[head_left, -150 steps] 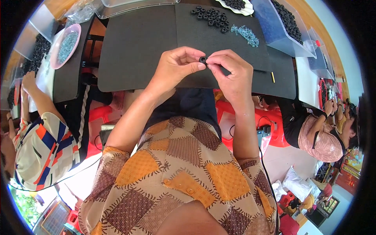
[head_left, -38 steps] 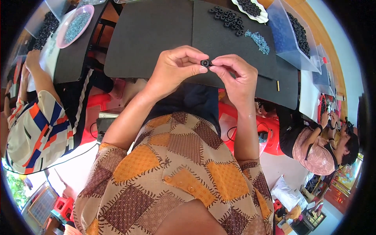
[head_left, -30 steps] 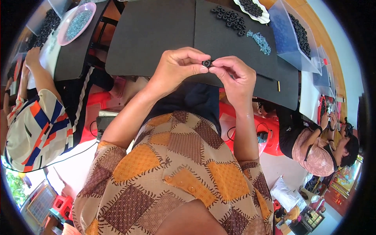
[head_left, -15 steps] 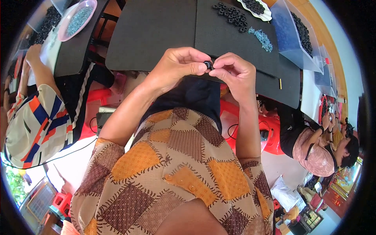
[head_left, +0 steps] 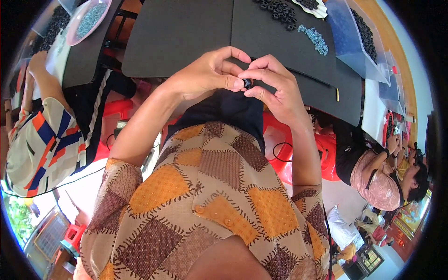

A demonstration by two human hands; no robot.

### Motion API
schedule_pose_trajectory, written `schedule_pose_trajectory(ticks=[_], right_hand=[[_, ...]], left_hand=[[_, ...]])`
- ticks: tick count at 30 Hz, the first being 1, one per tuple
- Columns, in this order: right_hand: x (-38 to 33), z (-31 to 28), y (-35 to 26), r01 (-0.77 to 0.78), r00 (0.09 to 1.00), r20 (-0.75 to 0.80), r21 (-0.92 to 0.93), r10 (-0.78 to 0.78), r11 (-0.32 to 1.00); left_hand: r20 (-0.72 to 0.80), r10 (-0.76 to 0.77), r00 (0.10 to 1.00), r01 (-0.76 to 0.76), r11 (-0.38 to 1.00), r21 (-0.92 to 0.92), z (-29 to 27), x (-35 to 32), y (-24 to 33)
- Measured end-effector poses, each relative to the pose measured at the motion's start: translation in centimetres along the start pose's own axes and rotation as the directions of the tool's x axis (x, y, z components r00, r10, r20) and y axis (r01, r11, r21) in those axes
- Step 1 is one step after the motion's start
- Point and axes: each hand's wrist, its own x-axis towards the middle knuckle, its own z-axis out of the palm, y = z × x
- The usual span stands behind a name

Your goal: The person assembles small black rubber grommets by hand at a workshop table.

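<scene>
In front of my waist, close to the table's near edge, a small black ring-shaped part (head_left: pixel 248 84) is pinched between both hands. My left hand (head_left: pixel 205 74) has its thumb tip against the part's left side, with the fingers curled behind. My right hand (head_left: pixel 277 86) grips it from the right between thumb and bent fingers, which partly cover it. Farther off on the black table (head_left: pixel 182 37) lies a heap of similar black ring parts (head_left: pixel 279 15). Beside that heap is a small pile of tiny light-blue pieces (head_left: pixel 314 40).
A white scalloped dish (head_left: pixel 321 11) of black parts sits at the far edge. Right of it stands a clear plastic bin (head_left: pixel 347 51). A short yellow stick (head_left: pixel 337 94) lies on the right. Co-workers sit at both sides, one with a pink bowl (head_left: pixel 73 35) nearby.
Both hands have come a little lower with the black part, and it has turned slightly. The right fingers now reach farther over it. The whole view has shifted slightly.
</scene>
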Motion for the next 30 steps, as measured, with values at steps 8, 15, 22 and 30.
schedule_pose_trajectory(ticks=[8, 15, 22, 30], right_hand=[[-1.1, 0.6, 0.4, 0.047, 0.996, -0.07, -0.042, -0.05, 0.998], [-1.6, 0.0, -0.2, 0.112, 0.989, -0.075, -0.185, -0.127, 0.976], [-2.1, -0.1, -0.3, 0.178, 0.973, -0.097, -0.26, -0.209, 0.949], [-2.7, 0.2, -0.2, 0.187, 0.956, -0.179, -0.235, -0.231, 0.954]], left_hand=[[0.076, -0.058, 0.995, 0.055, 0.998, 0.038, 0.6, 0.4, 0.2], [0.049, -0.035, 0.998, 0.022, 0.972, 0.234, 1.5, 0.5, 0.9], [0.079, -0.055, 0.995, 0.028, 0.949, 0.313, 2.4, 0.2, 2.4], [0.009, -0.041, 0.999, 0.038, 0.972, 0.232, 3.3, -0.1, 0.8]])
